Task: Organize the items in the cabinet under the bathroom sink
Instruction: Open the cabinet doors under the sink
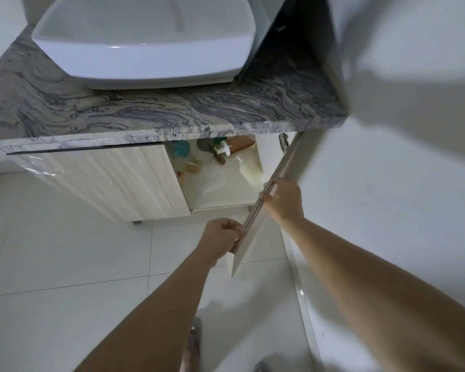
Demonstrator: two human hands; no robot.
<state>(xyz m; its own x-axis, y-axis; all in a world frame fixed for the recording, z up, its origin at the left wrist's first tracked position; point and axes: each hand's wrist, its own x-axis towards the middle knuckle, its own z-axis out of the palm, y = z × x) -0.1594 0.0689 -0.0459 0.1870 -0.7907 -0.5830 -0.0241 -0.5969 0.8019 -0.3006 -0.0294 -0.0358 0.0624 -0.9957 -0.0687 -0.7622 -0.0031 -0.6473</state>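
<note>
The right cabinet door [263, 200] stands swung out, edge-on to me. My left hand [222, 238] grips its lower edge with the fingers closed. Higher up, my right hand [282, 200] holds the same door edge. Inside the open cabinet [220, 189] lie jumbled items: a brown bottle [239, 144] on its side, a white pump bottle [246, 167], a teal container [181, 150] and small wooden pieces [193, 166]. The left cabinet door [113, 178] is closed and hides that half of the cabinet.
A white basin [145, 49] sits on the grey marbled countertop [145, 114] above the cabinet. White floor tiles [78, 251] spread below. A white wall [387, 197] runs close on the right. My feet in sandals [193, 342] show at the bottom.
</note>
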